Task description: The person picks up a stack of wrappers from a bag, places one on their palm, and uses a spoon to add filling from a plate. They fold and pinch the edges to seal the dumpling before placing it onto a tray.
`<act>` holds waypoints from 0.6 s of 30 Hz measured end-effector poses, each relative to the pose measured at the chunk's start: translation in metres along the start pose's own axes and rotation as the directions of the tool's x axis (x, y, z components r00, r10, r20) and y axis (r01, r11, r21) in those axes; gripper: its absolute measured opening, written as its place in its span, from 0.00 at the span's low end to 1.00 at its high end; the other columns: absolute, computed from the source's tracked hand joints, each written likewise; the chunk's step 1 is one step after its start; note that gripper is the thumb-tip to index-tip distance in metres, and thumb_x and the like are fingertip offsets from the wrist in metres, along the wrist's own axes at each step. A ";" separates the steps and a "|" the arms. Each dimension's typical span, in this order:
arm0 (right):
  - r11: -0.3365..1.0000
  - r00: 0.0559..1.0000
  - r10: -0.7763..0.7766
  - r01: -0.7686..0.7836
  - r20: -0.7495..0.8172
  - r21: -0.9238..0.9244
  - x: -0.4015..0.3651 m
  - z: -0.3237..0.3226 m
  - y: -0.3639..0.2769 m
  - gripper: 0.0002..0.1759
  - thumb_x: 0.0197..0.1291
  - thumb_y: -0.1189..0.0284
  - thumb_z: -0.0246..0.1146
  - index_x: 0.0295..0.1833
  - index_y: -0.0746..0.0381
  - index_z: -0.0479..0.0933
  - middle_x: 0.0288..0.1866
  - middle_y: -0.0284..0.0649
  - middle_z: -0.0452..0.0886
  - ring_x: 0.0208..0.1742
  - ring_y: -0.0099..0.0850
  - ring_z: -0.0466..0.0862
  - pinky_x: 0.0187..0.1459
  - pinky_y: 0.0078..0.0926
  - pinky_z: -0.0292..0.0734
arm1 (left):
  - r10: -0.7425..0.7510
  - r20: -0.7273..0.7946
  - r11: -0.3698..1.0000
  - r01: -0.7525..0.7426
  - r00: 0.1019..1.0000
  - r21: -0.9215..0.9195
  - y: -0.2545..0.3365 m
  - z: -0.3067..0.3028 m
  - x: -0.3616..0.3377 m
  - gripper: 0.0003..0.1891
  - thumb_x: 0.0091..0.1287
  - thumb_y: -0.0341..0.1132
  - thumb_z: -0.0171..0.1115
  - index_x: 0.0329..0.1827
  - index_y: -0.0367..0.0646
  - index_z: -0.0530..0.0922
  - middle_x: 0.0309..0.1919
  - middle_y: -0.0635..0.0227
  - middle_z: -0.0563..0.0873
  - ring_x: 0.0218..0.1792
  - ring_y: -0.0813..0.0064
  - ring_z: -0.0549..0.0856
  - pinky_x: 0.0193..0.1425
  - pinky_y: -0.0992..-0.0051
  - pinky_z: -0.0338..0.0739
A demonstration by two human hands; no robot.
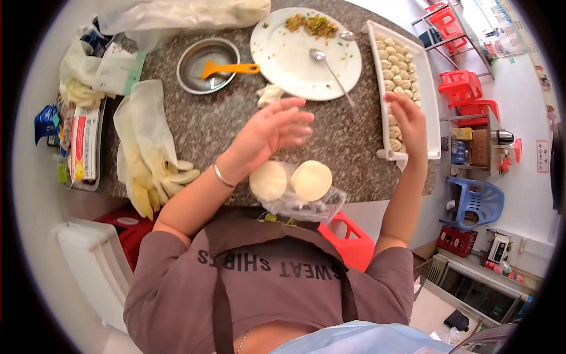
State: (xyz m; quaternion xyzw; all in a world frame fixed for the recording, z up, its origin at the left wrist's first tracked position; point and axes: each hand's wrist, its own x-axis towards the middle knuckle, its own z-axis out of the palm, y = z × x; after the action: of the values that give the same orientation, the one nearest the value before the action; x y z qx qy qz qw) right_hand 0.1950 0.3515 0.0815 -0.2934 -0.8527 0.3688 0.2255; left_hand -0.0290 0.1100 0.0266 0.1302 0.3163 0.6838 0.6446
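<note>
My left hand (274, 131) hovers over the speckled counter (218, 127), fingers stretched out, nothing held. Just below it, two stacks of round pale wrappers, a left one (269, 180) and a right one (312, 180), lie on clear plastic (324, 206). My right hand (408, 121) is over the left edge of a white tray (433, 133) with rows of small pleated dumplings (398, 68); its fingers are bent and apart, and nothing shows between them. A small white lump (270, 95) sits beside a large white plate (271, 50) bearing chopped filling (312, 25) and a spoon (318, 55).
A metal bowl (187, 62) with an orange-handled tool (236, 68) stands at the back left. Pale gloves (154, 153) and packages (85, 138) lie on the left. Beyond the counter are red stools (460, 87), a blue chair (480, 200) and shelves.
</note>
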 end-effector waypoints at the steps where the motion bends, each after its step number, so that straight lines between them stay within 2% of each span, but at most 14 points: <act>1: 0.989 0.996 0.085 -0.089 0.042 0.117 -0.023 0.010 -0.005 0.16 0.69 0.69 0.60 0.54 0.69 0.80 0.47 0.37 0.85 0.51 0.23 0.81 0.54 0.22 0.74 | -0.007 -0.013 1.000 0.007 1.000 -0.004 0.002 -0.001 0.000 0.21 0.74 0.37 0.54 0.67 0.39 0.68 0.53 0.60 0.83 0.48 0.72 0.85 0.50 0.74 0.83; 3: 0.928 0.974 0.197 -0.222 0.112 0.301 -0.058 0.031 -0.012 0.14 0.68 0.72 0.61 0.55 0.68 0.79 0.48 0.37 0.85 0.52 0.24 0.81 0.54 0.21 0.74 | 0.239 -0.039 0.929 -0.217 0.970 0.300 0.003 -0.003 0.001 0.19 0.72 0.35 0.58 0.63 0.39 0.71 0.53 0.61 0.83 0.49 0.74 0.84 0.49 0.76 0.82; 4: 0.891 0.965 0.225 -0.259 0.133 0.374 -0.067 0.040 -0.014 0.14 0.67 0.74 0.61 0.55 0.68 0.79 0.49 0.37 0.85 0.53 0.24 0.81 0.54 0.21 0.74 | 0.406 -0.019 0.802 -0.347 0.914 0.486 0.004 -0.004 0.002 0.16 0.70 0.35 0.61 0.58 0.38 0.76 0.53 0.64 0.83 0.49 0.77 0.83 0.49 0.76 0.80; 6: 0.886 0.959 0.228 -0.275 0.166 0.373 -0.072 0.055 -0.026 0.14 0.67 0.75 0.61 0.55 0.68 0.79 0.50 0.39 0.84 0.53 0.24 0.81 0.55 0.20 0.74 | 0.562 -0.106 0.458 -0.202 0.820 0.866 0.016 -0.005 0.001 0.15 0.68 0.36 0.63 0.55 0.40 0.79 0.51 0.65 0.84 0.48 0.75 0.84 0.51 0.73 0.79; 7: 0.892 0.969 0.182 -0.234 0.166 0.386 -0.070 0.064 -0.031 0.13 0.68 0.75 0.61 0.55 0.69 0.79 0.50 0.39 0.84 0.53 0.24 0.81 0.55 0.21 0.74 | 0.568 -0.109 0.455 -0.201 0.816 0.868 0.018 -0.011 0.001 0.15 0.68 0.36 0.63 0.55 0.40 0.79 0.51 0.65 0.84 0.48 0.75 0.84 0.51 0.73 0.79; 8: 0.897 0.977 0.134 -0.190 0.164 0.400 -0.066 0.072 -0.035 0.13 0.68 0.75 0.60 0.55 0.69 0.79 0.51 0.39 0.84 0.53 0.25 0.81 0.55 0.21 0.75 | 0.644 0.022 0.132 -0.140 0.765 0.981 0.018 -0.020 0.003 0.14 0.66 0.35 0.63 0.53 0.41 0.80 0.48 0.65 0.84 0.47 0.71 0.83 0.51 0.72 0.78; 9: 0.917 0.988 0.049 -0.101 0.144 0.386 -0.059 0.080 -0.033 0.13 0.67 0.75 0.61 0.55 0.67 0.79 0.50 0.38 0.84 0.50 0.24 0.82 0.53 0.22 0.76 | 0.669 0.174 -0.203 -0.047 0.723 0.978 0.017 -0.027 0.005 0.14 0.64 0.35 0.64 0.51 0.43 0.82 0.45 0.65 0.84 0.46 0.68 0.83 0.51 0.70 0.78; 10: 0.918 0.989 0.039 -0.093 0.145 0.386 -0.050 0.089 -0.039 0.13 0.67 0.75 0.61 0.55 0.67 0.79 0.50 0.38 0.84 0.50 0.24 0.82 0.53 0.22 0.76 | 0.675 0.175 -0.205 -0.045 0.716 0.978 0.014 -0.031 0.007 0.14 0.64 0.35 0.64 0.51 0.43 0.82 0.45 0.65 0.84 0.46 0.68 0.83 0.51 0.70 0.78; 12: 0.961 0.987 -0.084 0.045 0.134 0.272 -0.032 0.108 -0.053 0.15 0.64 0.76 0.62 0.56 0.65 0.79 0.49 0.40 0.84 0.46 0.25 0.83 0.49 0.24 0.77 | 0.644 0.125 -0.259 0.062 0.755 0.964 0.006 -0.039 0.010 0.15 0.61 0.34 0.65 0.52 0.46 0.82 0.40 0.64 0.83 0.45 0.61 0.82 0.50 0.67 0.78; 13: 0.960 0.986 -0.097 0.057 0.135 0.274 -0.023 0.119 -0.059 0.15 0.64 0.76 0.62 0.56 0.65 0.79 0.49 0.40 0.84 0.46 0.25 0.83 0.49 0.24 0.77 | 0.671 0.139 -0.253 0.049 0.729 0.966 0.004 -0.043 0.013 0.12 0.60 0.33 0.64 0.48 0.47 0.84 0.36 0.65 0.83 0.43 0.61 0.82 0.48 0.64 0.77; 15: 0.974 0.964 -0.207 0.186 0.169 0.132 -0.005 0.142 -0.070 0.16 0.61 0.77 0.63 0.55 0.63 0.79 0.48 0.43 0.83 0.41 0.30 0.85 0.46 0.27 0.79 | 0.671 0.141 -0.244 0.037 0.728 0.969 0.005 -0.051 0.015 0.11 0.61 0.32 0.63 0.46 0.47 0.84 0.35 0.65 0.83 0.42 0.61 0.82 0.47 0.64 0.77; 16: 0.969 0.952 -0.247 0.241 0.182 0.059 0.002 0.155 -0.071 0.17 0.59 0.77 0.64 0.54 0.64 0.79 0.49 0.47 0.81 0.40 0.38 0.85 0.45 0.31 0.80 | 0.664 0.138 -0.228 0.023 0.735 0.973 0.007 -0.053 0.016 0.10 0.61 0.32 0.63 0.44 0.47 0.85 0.34 0.65 0.83 0.42 0.61 0.82 0.46 0.64 0.77; 17: 0.941 0.928 -0.331 0.338 0.169 -0.009 0.007 0.168 -0.066 0.16 0.58 0.77 0.65 0.53 0.64 0.79 0.49 0.46 0.81 0.40 0.40 0.85 0.44 0.33 0.80 | 0.679 0.146 -0.226 0.015 0.720 0.974 0.007 -0.054 0.015 0.07 0.60 0.33 0.64 0.39 0.47 0.86 0.30 0.65 0.84 0.39 0.62 0.82 0.44 0.64 0.77; 18: 0.900 0.897 -0.412 0.428 0.162 -0.077 0.010 0.180 -0.060 0.15 0.57 0.76 0.65 0.51 0.63 0.79 0.48 0.44 0.81 0.39 0.42 0.85 0.43 0.34 0.80 | 0.684 0.156 -0.234 0.011 0.712 0.972 0.009 -0.053 0.014 0.07 0.60 0.33 0.64 0.39 0.47 0.86 0.30 0.65 0.84 0.39 0.62 0.82 0.44 0.64 0.77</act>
State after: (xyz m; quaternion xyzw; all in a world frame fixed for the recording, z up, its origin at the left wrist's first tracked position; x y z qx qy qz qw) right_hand 0.0592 0.2353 0.0161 -0.0874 -0.9288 0.2834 0.2223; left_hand -0.0686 0.1099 -0.0118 0.4736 0.7940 0.3812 -0.0036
